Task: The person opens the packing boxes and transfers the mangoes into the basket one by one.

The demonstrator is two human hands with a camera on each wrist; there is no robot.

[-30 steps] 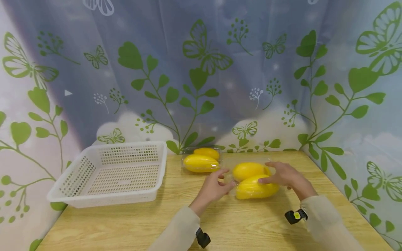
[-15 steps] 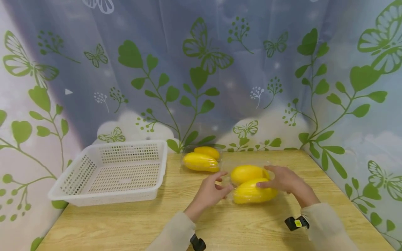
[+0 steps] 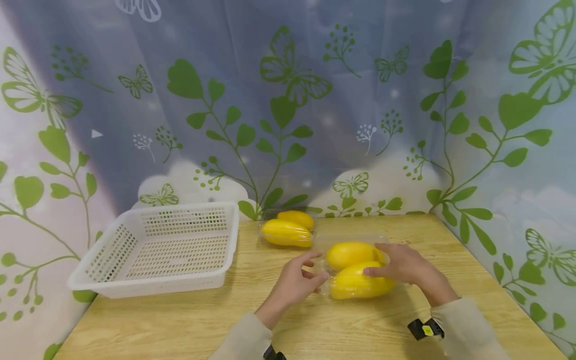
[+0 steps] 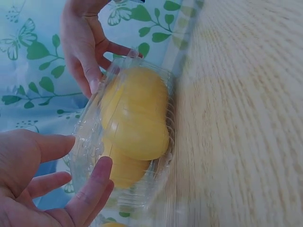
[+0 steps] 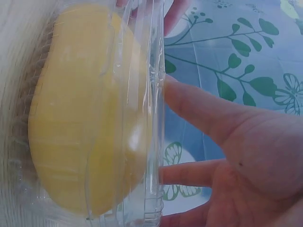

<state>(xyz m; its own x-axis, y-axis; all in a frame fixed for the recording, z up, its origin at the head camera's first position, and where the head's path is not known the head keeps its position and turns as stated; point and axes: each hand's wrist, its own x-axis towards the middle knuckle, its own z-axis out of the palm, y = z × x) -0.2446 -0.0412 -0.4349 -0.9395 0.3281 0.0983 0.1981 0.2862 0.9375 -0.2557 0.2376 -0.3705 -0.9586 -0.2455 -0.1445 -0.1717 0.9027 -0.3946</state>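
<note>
A clear plastic clamshell box (image 3: 357,239) with two yellow, mango-like fruits (image 3: 360,282) lies on the table, right of the middle. My right hand (image 3: 407,270) rests on its right end, the thumb on the lid and the other fingers reaching to the far corner. In the right wrist view the thumb and fingers are fairly straight against the plastic. My left hand (image 3: 294,280) is at the box's left end, thumb and fingers spread loosely by the edge. The left wrist view shows the left thumb tip (image 4: 68,143) close to the lid's edge; contact is hard to tell.
A second clear box with two similar yellow fruits (image 3: 288,233) stands farther back, against the curtain (image 3: 315,125). On the left is a white perforated plastic basket (image 3: 166,287) with nothing in it. All stand on a wooden table (image 3: 180,325).
The box between my hands has slid toward me and slightly left, and both hands have moved along with it. The basket and the farther box have stayed in place.
</note>
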